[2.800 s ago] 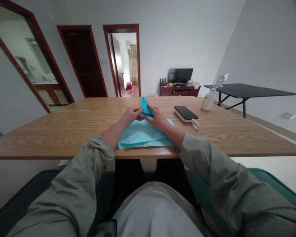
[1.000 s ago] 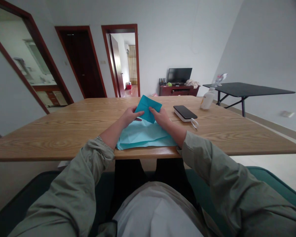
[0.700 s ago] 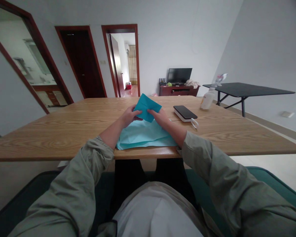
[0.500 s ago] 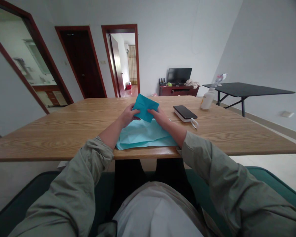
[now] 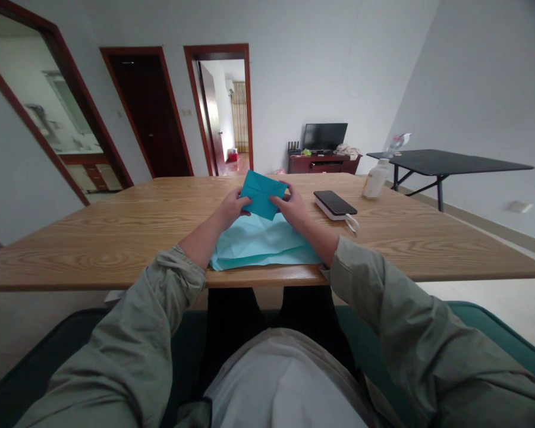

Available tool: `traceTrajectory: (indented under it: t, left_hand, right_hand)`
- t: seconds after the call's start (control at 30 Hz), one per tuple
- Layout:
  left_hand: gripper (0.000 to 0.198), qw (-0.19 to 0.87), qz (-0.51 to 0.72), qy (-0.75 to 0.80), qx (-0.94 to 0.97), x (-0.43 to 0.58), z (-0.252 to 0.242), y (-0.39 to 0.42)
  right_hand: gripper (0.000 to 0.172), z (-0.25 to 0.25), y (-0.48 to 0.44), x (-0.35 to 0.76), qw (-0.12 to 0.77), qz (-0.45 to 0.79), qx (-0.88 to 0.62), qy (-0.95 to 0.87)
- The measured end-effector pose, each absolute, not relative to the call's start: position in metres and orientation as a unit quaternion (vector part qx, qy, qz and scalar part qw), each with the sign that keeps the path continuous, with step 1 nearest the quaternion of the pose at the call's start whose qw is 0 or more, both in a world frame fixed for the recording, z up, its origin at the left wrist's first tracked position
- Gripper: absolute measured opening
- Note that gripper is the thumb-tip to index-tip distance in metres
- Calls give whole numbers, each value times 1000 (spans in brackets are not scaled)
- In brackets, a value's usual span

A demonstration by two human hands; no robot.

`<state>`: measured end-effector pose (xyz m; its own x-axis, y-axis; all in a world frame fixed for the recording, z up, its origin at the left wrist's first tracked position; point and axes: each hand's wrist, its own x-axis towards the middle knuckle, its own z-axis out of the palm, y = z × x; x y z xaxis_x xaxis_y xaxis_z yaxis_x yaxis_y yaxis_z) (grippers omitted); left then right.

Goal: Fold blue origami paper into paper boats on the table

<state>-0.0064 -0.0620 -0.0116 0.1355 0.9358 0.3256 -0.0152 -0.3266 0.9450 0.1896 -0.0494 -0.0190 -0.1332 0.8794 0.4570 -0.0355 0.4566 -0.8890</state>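
Note:
A darker blue piece of folded paper (image 5: 262, 194), marked with crease lines, is held up above the table between my two hands. On its left edge my left hand (image 5: 232, 209) is closed, thumb on the near face and fingers behind. My right hand (image 5: 293, 208) pinches the right side the same way, with its thumb over the front. Beneath them a larger, light blue creased sheet (image 5: 263, 244) lies at the table's near edge, partly covered by my right forearm.
On the wooden table (image 5: 116, 238), a black-topped phone rests on a white block (image 5: 334, 205) with a strap, right of my hands. Farther right stands a translucent bottle (image 5: 375, 178). Beyond are a black folding table (image 5: 450, 161) and a television (image 5: 324, 137) on a cabinet.
My right hand has shifted slightly along the paper's right side, its thumb now nearer the edge. The paper stays in both hands at nearly the same place.

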Motion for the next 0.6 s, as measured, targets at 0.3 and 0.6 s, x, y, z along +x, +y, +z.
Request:
traceTrajectory:
  t: [0.3,0.6]
  left_hand:
    - [45,184,596,460,633,-11,-16,-49]
    - [62,224,506,371,745,7,-14,-65]
  right_hand:
    - [35,-23,-46,190,609,315,-358,-633]
    - [26,-31,-46,183,573,308,-317,-690]
